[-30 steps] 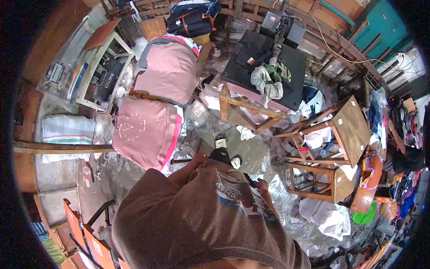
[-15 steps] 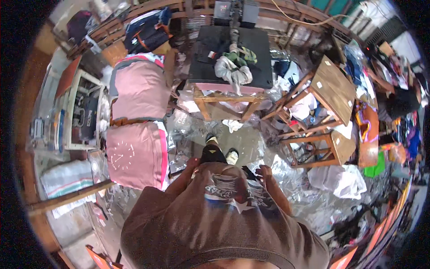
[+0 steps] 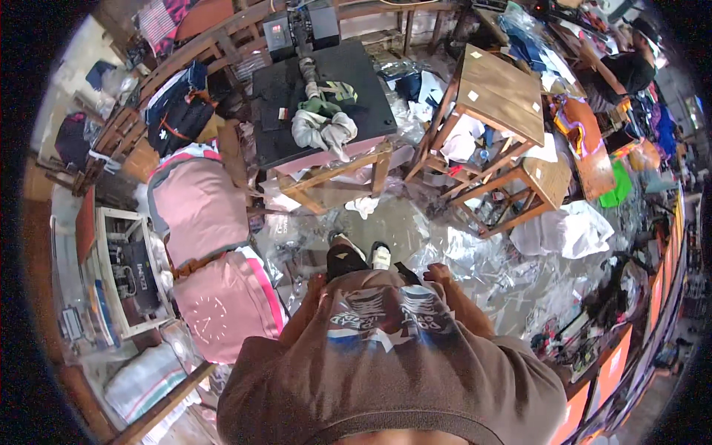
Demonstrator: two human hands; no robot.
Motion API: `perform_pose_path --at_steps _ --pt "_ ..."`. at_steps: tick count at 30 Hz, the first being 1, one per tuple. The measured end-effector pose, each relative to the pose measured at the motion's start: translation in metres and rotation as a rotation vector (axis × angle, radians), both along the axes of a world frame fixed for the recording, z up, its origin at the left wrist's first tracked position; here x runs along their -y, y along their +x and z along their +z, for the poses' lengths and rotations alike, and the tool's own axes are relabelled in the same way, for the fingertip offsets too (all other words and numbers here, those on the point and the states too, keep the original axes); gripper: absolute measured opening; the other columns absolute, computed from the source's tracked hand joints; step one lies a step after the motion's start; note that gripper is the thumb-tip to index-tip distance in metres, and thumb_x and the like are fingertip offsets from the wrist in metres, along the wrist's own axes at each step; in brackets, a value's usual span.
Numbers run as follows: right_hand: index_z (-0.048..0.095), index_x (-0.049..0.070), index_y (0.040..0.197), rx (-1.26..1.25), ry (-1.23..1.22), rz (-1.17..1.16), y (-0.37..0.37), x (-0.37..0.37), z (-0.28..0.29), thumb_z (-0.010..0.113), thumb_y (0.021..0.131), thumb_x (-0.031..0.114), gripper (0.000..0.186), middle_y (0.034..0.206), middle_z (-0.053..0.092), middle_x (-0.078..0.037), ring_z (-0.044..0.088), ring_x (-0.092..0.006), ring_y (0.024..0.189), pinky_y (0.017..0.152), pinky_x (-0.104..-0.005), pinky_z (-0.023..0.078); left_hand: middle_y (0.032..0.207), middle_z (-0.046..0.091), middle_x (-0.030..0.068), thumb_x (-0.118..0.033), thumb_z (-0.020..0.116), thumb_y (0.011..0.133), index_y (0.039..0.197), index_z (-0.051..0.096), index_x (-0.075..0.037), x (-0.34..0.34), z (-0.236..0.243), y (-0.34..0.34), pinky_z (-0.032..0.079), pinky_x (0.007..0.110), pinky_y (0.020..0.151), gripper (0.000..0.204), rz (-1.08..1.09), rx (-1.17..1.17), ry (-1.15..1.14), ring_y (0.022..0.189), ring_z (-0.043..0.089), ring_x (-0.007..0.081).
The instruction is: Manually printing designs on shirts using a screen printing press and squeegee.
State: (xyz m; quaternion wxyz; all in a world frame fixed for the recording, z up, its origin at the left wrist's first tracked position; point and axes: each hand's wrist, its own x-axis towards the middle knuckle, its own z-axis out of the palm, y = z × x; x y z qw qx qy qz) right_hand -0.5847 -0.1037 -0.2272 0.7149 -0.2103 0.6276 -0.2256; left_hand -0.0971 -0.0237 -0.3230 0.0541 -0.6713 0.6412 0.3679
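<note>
Cluttered workshop floor point(image 3: 415, 230) is lying underfoot; left hand point(image 3: 317, 285) and right hand point(image 3: 437, 273) are hanging released, grasping nothing, near the shirt point(image 3: 386, 326).

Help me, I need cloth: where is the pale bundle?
In the head view, the pale bundle lies on the black table, ahead of both hanging hands.

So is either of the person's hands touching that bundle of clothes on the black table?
Apart. The head view shows the left hand and right hand down at the person's sides, with bare floor and the table's edge between them and the bundle of clothes.
</note>
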Motion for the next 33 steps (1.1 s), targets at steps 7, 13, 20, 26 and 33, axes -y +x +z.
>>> perform_pose_path --at_steps 7,13,20,26,33 --pt "0.064 0.007 0.084 -0.212 -0.407 0.233 0.027 -0.004 0.020 0.069 0.075 0.039 0.033 0.084 0.066 -0.017 0.064 -0.0335 0.083 0.071 -0.0436 0.052 0.084 0.066 0.0162 -0.040 0.054 0.082 0.084 0.067 -0.009 0.012 -0.016 0.011 0.049 0.047 0.064 0.033 -0.038 0.019 -0.035 0.077 0.064 0.0344" --pt "0.061 0.003 0.082 -0.025 -0.113 0.210 0.075 0.048 0.013 0.060 0.087 0.026 0.023 0.071 0.064 -0.009 0.064 -0.0236 0.060 0.056 -0.0363 0.052 0.084 0.067 0.0158 -0.043 0.054 0.082 0.087 0.068 -0.009 0.007 -0.011 0.057 0.050 0.045 0.063 0.037 0.406 -0.231 0.034 0.076 0.065 0.0338" --pt "0.052 0.008 0.117 0.192 -0.069 0.087 0.120 0.147 0.076 0.056 0.091 0.036 0.039 0.100 0.065 -0.012 0.064 -0.0234 0.079 0.067 -0.0445 0.051 0.082 0.067 0.0168 -0.043 0.052 0.083 0.086 0.067 -0.011 0.066 0.016 0.072 0.051 0.045 0.063 0.036 0.297 0.073 -0.212 0.076 0.065 0.0350" --pt "0.060 0.006 0.103 -0.097 -0.465 0.037 0.214 0.236 0.218 0.054 0.095 0.023 0.020 0.085 0.066 -0.007 0.063 -0.0142 0.072 0.062 -0.0263 0.051 0.079 0.064 0.0166 -0.039 0.054 0.080 0.086 0.064 -0.013 0.076 -0.002 0.112 0.048 0.052 0.063 0.029 0.223 -0.680 -0.146 0.077 0.064 0.0363" --pt "0.062 0.001 0.103 -0.046 -0.857 -0.175 0.235 0.300 0.330 0.054 0.096 0.022 0.023 0.087 0.065 -0.006 0.061 -0.0125 0.077 0.072 -0.0257 0.051 0.083 0.061 0.0101 -0.038 0.055 0.080 0.092 0.061 -0.012 0.092 0.033 0.099 0.047 0.052 0.056 0.029 0.110 -0.598 -0.387 0.072 0.062 0.0322"
